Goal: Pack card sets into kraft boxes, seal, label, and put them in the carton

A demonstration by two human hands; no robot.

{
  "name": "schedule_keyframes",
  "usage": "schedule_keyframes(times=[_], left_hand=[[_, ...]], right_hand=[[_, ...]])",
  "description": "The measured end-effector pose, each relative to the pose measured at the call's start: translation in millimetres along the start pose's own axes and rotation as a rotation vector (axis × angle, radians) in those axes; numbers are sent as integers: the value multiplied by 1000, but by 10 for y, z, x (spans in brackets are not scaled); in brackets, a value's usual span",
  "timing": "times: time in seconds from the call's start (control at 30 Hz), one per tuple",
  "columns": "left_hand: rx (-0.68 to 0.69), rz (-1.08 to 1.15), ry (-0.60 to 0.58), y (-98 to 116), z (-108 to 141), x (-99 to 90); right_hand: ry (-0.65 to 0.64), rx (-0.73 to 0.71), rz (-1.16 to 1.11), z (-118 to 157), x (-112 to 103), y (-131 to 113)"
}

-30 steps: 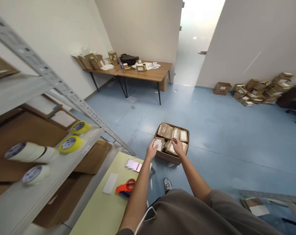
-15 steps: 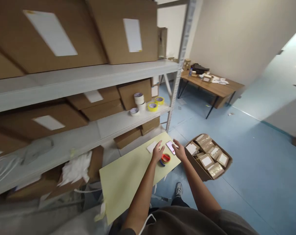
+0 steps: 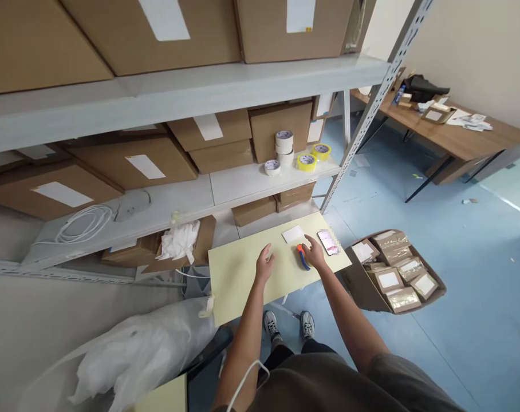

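My left hand [image 3: 264, 264] hovers over the pale yellow tabletop [image 3: 238, 274], its fingers apart and nothing in them. Farther right, my right hand [image 3: 315, 253] is beside a red and blue tool [image 3: 304, 261] that looks like a tape dispenser, and covers part of it. The fingers of that hand are spread; whether they touch the tool I cannot tell. Behind it lies a white card or paper [image 3: 292, 234]. A phone [image 3: 327, 242] with a lit screen rests at the table's right end.
A carton of packed small boxes [image 3: 354, 286] stands on the floor to the right. Behind the table, a metal shelf [image 3: 243, 186] holds large cartons, white tape rolls [image 3: 284, 143] and yellow tape rolls [image 3: 306, 162]. Plastic wrap [image 3: 157, 343] is at left. A wooden desk [image 3: 479, 134] stands beyond.
My view has swung left and down, so the shelf and table sit differently. My hands are wider apart, the left one over the middle of the table, the right one closer to the tool.
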State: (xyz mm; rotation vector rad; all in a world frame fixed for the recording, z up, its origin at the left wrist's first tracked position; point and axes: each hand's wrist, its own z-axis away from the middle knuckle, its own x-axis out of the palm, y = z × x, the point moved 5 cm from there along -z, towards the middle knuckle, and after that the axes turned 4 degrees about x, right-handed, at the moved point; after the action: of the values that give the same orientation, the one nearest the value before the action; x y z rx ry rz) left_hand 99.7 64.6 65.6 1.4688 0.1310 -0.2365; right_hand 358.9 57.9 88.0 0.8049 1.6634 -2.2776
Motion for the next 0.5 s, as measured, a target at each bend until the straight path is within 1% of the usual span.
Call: schedule_keyframes(times=[0.07, 0.13, 0.23, 0.3, 0.37, 0.43, 0.5], left_hand=[[-33, -6, 1, -154, 53, 177], [-62, -10, 1, -298, 92, 396], [-98, -16, 13, -489, 144, 735], [-127, -22, 26, -614, 192, 929], [-168, -35, 34, -742, 255, 1083], [-204, -56, 33, -858, 324, 1195], [-223, -76, 32, -942, 382, 1271]], right_hand=[[-8, 39, 41, -56, -47, 257], [-13, 44, 84, -122, -87, 492], [-57, 68, 182, -222, -63, 820], [-127, 92, 260, -263, 35, 1026], [-218, 88, 332, -263, 194, 1208], [-296, 44, 401, -226, 379, 1352], [-327, 5, 468, -185, 545, 1460]])
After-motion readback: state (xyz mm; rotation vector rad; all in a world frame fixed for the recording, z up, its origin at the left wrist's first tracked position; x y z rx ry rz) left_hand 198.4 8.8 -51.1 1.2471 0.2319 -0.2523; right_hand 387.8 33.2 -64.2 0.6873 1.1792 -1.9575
